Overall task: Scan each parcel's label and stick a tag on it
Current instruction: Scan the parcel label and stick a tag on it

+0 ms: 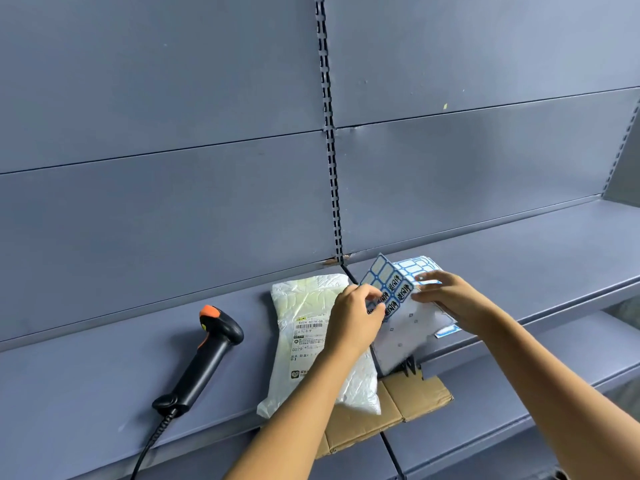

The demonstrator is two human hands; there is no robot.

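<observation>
Two bare forearms point(287, 420) enter from the lower edge and meet above the right side of a white plastic parcel point(308, 299). The parcel lies flat on a blue-grey metal shelf point(86, 375), with its printed label point(307, 336) facing up. Its near end rests on a flattened piece of cardboard point(408, 400), which overhangs the shelf's front edge.

The left hand point(349, 318) is over the parcel's right edge, fingers curled, pinching the lower end of a blue-bordered tag sheet point(386, 289). The sheet is held tilted, just right of the parcel. The right hand point(450, 299) closes thumb and forefinger on the sheet's right edge. Whether it grips a single tag cannot be told.

More white sheets point(405, 337) lie under that hand, right of the parcel.

A black scanner point(207, 355) with an orange top lies on its side left of the parcel, apart from it. Its coiled cable point(152, 441) runs off the front edge.

Behind the parcel, flat back panels point(156, 209) of the same colour rise. A slotted upright point(329, 133) divides them and meets the shelf just behind the parcel's far right corner.

Bare shelf surface shows between the parcel and the scanner, and beyond the sheets to the right. A lower shelf point(485, 427) shows below the cardboard.
</observation>
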